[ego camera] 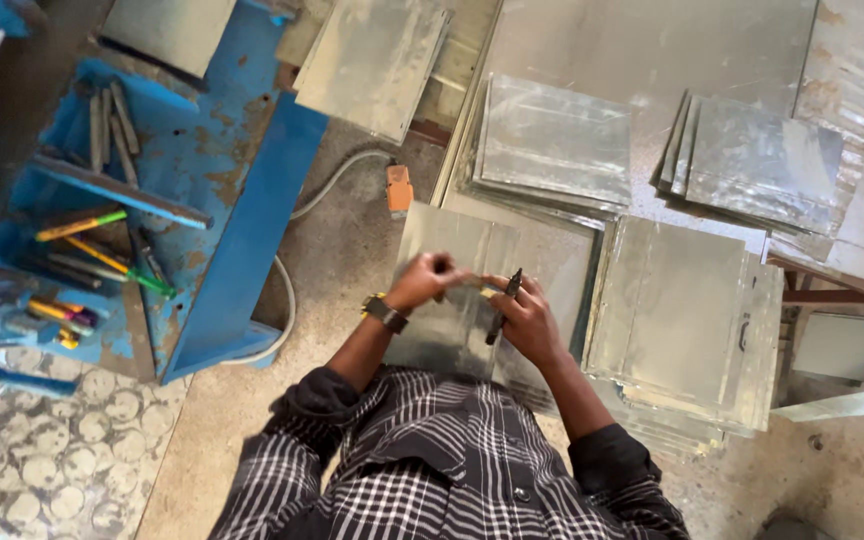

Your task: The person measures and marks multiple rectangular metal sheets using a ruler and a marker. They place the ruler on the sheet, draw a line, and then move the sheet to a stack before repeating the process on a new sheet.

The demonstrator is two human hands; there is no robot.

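The left hand [422, 280] is curled into a loose fist, its fingertips pinching something small that cannot be made out; a wristwatch [384, 312] sits on that wrist. Just right of it, almost touching, the right hand [522, 315] is closed around a dark marker pen [504, 305], which stands nearly upright between the fingers. Both hands hover over a grey sheet-metal panel [472, 270] lying flat directly in front of the person.

To the right of this panel lies a stack of similar metal sheets [682, 320], and farther away two more stacks [557, 140] [762, 160] rest on a large sheet. An orange plug [399, 188] on a pale cable lies on the concrete floor [342, 260] just left of the panel.

At the left stands a blue metal rack [242, 220]. Its open compartments hold several grey metal rods [112, 125] at the far end, and nearer, a clutter of screwdrivers with yellow and green handles [102, 250].
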